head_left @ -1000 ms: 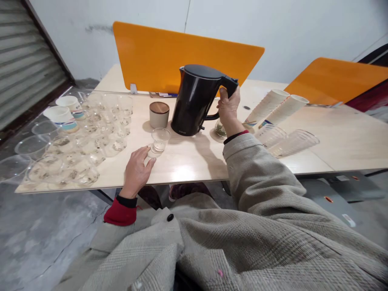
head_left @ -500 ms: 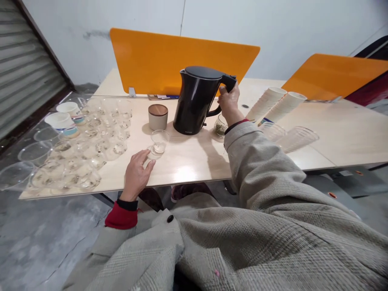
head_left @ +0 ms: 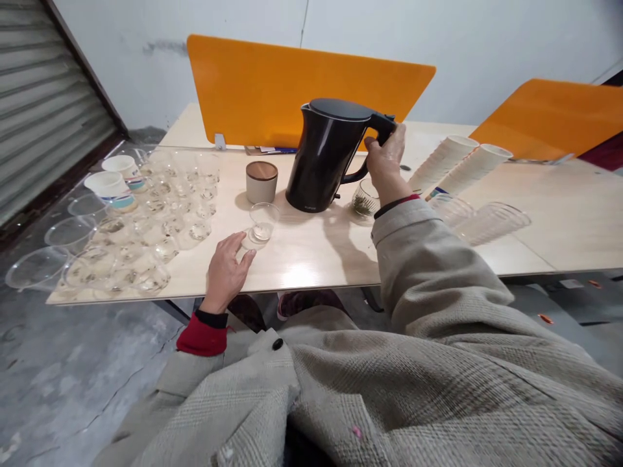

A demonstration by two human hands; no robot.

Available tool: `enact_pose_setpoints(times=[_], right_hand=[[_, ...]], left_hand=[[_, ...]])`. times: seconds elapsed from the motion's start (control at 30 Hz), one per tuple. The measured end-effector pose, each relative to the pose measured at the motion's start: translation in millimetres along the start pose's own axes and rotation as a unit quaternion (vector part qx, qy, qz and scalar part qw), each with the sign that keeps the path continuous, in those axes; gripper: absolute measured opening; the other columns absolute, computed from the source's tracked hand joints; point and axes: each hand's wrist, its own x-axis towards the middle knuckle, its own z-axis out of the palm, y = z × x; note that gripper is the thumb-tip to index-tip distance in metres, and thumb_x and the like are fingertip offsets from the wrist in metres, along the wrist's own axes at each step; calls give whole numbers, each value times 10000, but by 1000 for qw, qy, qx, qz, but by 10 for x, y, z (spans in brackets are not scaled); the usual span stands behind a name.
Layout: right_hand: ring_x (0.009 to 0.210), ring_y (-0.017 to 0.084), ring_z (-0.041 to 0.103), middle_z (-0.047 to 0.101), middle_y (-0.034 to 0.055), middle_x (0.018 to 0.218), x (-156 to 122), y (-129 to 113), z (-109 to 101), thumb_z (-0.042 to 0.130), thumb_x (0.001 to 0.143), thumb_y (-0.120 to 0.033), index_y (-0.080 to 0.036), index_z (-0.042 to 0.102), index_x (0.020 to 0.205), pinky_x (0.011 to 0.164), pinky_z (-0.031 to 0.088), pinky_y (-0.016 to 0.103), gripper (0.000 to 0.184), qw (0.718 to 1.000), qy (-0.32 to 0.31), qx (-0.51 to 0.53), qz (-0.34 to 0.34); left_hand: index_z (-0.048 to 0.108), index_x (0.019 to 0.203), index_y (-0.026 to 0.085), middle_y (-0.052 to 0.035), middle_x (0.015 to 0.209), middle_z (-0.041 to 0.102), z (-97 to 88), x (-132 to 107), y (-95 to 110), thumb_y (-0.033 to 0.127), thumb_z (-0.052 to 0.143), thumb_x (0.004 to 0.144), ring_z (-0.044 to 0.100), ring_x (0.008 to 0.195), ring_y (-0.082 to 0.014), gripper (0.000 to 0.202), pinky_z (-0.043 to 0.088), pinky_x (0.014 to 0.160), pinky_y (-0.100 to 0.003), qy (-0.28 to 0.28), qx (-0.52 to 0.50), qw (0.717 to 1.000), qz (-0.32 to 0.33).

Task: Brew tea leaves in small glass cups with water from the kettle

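Observation:
A black electric kettle (head_left: 324, 159) stands on the table with its lid closed. My right hand (head_left: 387, 159) is at its handle, the thumb on the inner side and the fingers partly hidden behind it. My left hand (head_left: 227, 269) rests near the table's front edge, thumb and fingers apart. Its fingertips are beside a clear plastic cup (head_left: 264, 222), perhaps touching its base; the cup seems to hold a little clear liquid. Behind the cup stands a beige canister (head_left: 261, 185) with a wooden lid. A glass with green leaves (head_left: 363, 204) sits right of the kettle, partly behind my right wrist.
Several clear plastic cups (head_left: 156, 220) with dark bits in them crowd the table's left side, with two paper cups (head_left: 109, 188) among them. Stacked paper cups (head_left: 445, 162) and stacked plastic cups (head_left: 499, 224) lie at right. Orange partitions (head_left: 311, 91) rise along the back.
The view has shifted slightly, so everything appears a little farther right. The kettle, the cup and my left hand keep their places; my right hand stays at the kettle's handle.

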Motion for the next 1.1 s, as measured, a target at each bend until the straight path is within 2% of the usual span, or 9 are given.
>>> enact_pose_setpoints(times=[0.07,0.17,0.27,0.4,0.5,0.63,0.77,0.97,1.1], right_hand=[[1423,327,476,530,218,1491,-275,-357,-185,658,990,-348,-224,502,1408,1274,310,645,462,997,30,-61,38],[1565,321,386,435,212,1651,-941,-852,-343,540,1033,-355,-189,368,1601,1342,269,594,617,997,-17,-61,-41],[1621,370,355,410,202,1706,-1684,-1170,-265,484,1041,-515,-167,292,1675,1328,289,656,749,979,-187,-72,-22],[1671,402,278,341,240,1763,-2250,-1373,16,523,1021,-594,-92,288,1706,1348,264,620,881,900,-427,-88,5],[1671,401,283,330,252,1765,-2299,-1458,156,563,1015,-577,-39,310,1699,1359,238,591,906,868,-490,-81,3],[1679,393,268,374,218,1752,-2230,-1534,190,562,1025,-539,-81,340,1702,1357,207,633,847,858,-509,-73,2],[1673,394,282,399,215,1741,-2239,-1566,156,572,1029,-526,-69,371,1691,1366,206,609,829,858,-507,-79,4],[1636,404,356,478,196,1700,-2293,-1499,153,615,1003,-562,-135,444,1655,1338,243,631,797,875,-482,-45,-11],[1636,394,358,384,249,1740,-2312,-1456,155,637,992,-564,-61,355,1684,1339,258,594,901,887,-459,-53,-4]], left_hand=[[659,1421,197,-155,1484,705,27,0,-32,473,584,990,627,1416,-330,518,487,1240,-552,8,12,1000,1],[567,1522,142,-204,1583,620,76,-1,-64,509,546,1008,514,1544,-368,632,390,1305,-595,7,39,999,10],[411,1628,44,-278,1717,424,113,30,-40,597,544,1002,316,1659,-420,845,273,1347,-630,-34,78,996,4],[251,1693,20,-313,1788,205,111,183,44,685,644,923,164,1697,-449,1091,200,1349,-667,-111,119,986,-23],[243,1711,73,-276,1801,203,71,326,84,685,662,900,142,1707,-419,1099,158,1362,-650,-164,103,981,-30],[282,1711,151,-216,1792,279,7,403,96,622,613,944,224,1697,-378,959,119,1361,-670,-193,68,979,-14],[304,1705,210,-172,1763,374,-24,368,91,596,589,968,337,1664,-339,880,60,1366,-673,-198,41,979,-20],[328,1693,191,-199,1713,457,-24,320,63,566,640,954,376,1645,-343,885,50,1363,-681,-184,27,982,-16],[268,1716,167,-197,1719,452,-21,303,41,512,632,952,404,1632,-334,914,81,1371,-666,-164,34,986,-24]])
